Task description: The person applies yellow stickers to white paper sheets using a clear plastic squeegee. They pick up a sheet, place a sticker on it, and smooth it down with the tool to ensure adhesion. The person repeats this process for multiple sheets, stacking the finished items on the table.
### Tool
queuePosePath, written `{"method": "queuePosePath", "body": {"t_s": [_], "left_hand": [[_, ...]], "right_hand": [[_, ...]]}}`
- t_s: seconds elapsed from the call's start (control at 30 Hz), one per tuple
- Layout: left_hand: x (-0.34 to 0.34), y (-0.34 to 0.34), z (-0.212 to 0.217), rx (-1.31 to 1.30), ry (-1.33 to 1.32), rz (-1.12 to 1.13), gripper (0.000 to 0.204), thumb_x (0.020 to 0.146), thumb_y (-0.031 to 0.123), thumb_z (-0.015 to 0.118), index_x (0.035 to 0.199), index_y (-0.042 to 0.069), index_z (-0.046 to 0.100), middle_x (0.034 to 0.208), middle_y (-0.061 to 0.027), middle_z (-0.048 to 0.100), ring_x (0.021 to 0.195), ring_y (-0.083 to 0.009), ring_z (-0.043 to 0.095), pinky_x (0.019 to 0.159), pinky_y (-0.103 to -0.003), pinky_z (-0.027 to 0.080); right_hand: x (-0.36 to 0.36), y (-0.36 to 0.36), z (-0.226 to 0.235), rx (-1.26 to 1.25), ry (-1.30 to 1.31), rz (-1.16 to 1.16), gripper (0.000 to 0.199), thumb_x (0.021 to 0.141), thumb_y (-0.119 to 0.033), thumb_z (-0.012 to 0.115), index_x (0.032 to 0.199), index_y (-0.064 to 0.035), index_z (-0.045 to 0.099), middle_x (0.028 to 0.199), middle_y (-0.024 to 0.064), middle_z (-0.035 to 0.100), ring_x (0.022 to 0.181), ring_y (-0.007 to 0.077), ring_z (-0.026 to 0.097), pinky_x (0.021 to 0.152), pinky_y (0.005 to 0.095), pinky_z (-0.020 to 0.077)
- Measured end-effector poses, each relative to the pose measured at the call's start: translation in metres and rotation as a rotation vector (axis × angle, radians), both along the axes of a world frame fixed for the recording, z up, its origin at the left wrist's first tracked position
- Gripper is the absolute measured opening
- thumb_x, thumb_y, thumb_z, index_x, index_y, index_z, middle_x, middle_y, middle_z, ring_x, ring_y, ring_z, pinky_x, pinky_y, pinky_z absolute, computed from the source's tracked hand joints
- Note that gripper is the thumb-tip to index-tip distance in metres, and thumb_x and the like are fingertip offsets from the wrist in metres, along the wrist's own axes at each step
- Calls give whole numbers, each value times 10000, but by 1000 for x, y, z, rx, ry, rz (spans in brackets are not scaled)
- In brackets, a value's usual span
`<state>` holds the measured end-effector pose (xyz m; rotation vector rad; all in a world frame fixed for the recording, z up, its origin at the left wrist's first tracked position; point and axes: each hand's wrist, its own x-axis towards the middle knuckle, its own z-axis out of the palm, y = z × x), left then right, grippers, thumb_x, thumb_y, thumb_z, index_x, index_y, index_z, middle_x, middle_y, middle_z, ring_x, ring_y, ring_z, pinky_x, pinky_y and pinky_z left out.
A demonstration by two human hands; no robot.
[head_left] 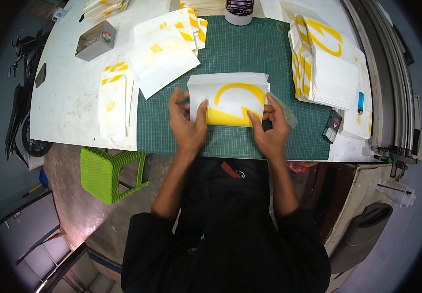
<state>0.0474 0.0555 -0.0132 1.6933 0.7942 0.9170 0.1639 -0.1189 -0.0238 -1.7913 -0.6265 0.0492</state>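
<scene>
Both hands were on a white sheet with a yellow sticker shape (230,103), which lay in the middle of the green cutting mat (240,53). The left hand (186,124) pressed flat on the sheet's edge at nine o'clock, with its fingers spread and its thumb on the paper. The right hand (269,128) pinched the edge at three o'clock, its fingers closed on a thin clear film (285,110) that stuck out from the sheet there.

It looked like the peeling step: one hand held the sheet down while the other worked the film loose. The next pull would likely need to be slow and low, so the yellow shape did not tear or lift.

The mat had open room at six o'clock, between the sheet and the near edge of the counter (69,105). At three o'clock a tall stack of yellow and white sheets (330,68) stood near. At ten o'clock loose white sheets (164,56) lay over the mat's edge. At twelve o'clock a roll of tape (239,10) sat well apart. A green stool (108,173) stood below the counter at eight o'clock.
</scene>
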Motion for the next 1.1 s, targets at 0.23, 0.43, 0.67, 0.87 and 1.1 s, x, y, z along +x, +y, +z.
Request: {"method": "queuePosePath", "body": {"t_s": [0.23,0.43,0.67,0.87,1.1], "left_hand": [[-31,-31,12,768,351,-297,532,926,120,737,1418,-3,577,1519,-234,531,1437,-435,473,1188,-575,340],[-33,-34,5,788,525,-420,504,1026,247,612,1461,-4,566,1555,-233,505,1501,-403,414,1217,-609,292],[-51,-36,0,784,559,-479,545,1024,223,621,1479,-58,518,1573,-261,472,1500,-428,406,1226,-588,296],[-59,-36,-4,749,543,-481,575,1024,203,622,1499,-79,468,1576,-296,445,1494,-453,404,1229,-573,301],[-62,-35,-5,752,560,-505,580,1027,212,619,1502,-79,460,1576,-294,446,1496,-451,404,1234,-569,300]], "right_hand": [[11,15,12,-204,-66,-65,515,855,-103,828,1322,16,648,1068,142,719,828,220,659,792,373,508],[-21,-4,18,-418,-644,-30,418,941,-153,727,1335,-28,662,1350,154,648,1220,309,600,1095,552,372],[-55,-20,9,-601,-560,180,404,1012,-216,639,1369,-26,648,1507,114,585,1490,324,448,1243,665,157],[-60,-26,6,-613,-565,175,407,1002,-223,655,1359,-26,656,1500,103,594,1489,309,452,1242,695,114],[-65,-30,0,-611,-567,157,392,997,-233,666,1337,-39,678,1485,85,610,1491,287,454,1234,718,78]]}}
